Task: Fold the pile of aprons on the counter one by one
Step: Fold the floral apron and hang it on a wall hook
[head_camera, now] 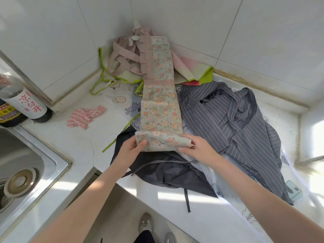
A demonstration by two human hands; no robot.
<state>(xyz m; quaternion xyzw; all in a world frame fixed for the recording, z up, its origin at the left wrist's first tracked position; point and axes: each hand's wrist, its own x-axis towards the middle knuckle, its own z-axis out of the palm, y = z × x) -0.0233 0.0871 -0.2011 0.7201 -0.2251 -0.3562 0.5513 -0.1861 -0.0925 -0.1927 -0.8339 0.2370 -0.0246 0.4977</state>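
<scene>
A floral green apron (160, 95) lies folded into a long narrow strip, running from the wall corner toward me. Its near end is turned up into a small fold. My left hand (133, 148) pinches the left side of that fold, thumb on top. My right hand (198, 146) grips the right side. Its dotted pink straps (122, 58) lie bunched at the far end. A grey striped apron (236, 123) is crumpled to the right. A dark apron (168, 171) lies under my hands. A lime-edged apron (196, 69) sits in the corner.
A steel sink (26, 165) is at the left, with two bottles (19, 102) behind it. A pink striped cloth (85, 116) lies on the counter (66, 137). A printed plastic sheet (263, 216) covers the right side. Tiled walls close the corner.
</scene>
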